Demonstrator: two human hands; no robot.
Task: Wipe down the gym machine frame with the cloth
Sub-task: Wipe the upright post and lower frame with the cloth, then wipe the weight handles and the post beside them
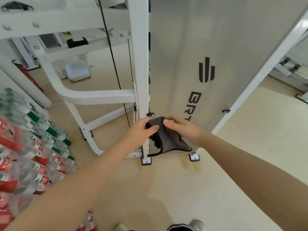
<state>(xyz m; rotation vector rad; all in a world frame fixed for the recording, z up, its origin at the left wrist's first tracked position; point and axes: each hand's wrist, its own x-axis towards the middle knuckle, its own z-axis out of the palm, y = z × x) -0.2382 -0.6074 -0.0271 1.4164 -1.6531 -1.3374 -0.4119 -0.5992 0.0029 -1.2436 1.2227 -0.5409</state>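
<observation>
- Left hand (143, 130) and right hand (179, 126): both pinch the grey cloth (168, 139), thumbs on top, fingers curled under; likely bunching it into a pad for wiping.
- Cloth hangs between the hands, low down, just in front of the white upright post (139, 64) of the frame.
- Grey shroud panel (216, 47) to the right; packs of bottled water (25, 155) on the floor (166, 189) to the left.

Both bare arms reach forward and down, converging at the middle. The left hand (141, 130) curls its fingers with the thumb extended rightward, apparently pinching; the right hand (181, 129) lies knuckles-up, fingers bent, thumb tip near the left thumb.
</observation>
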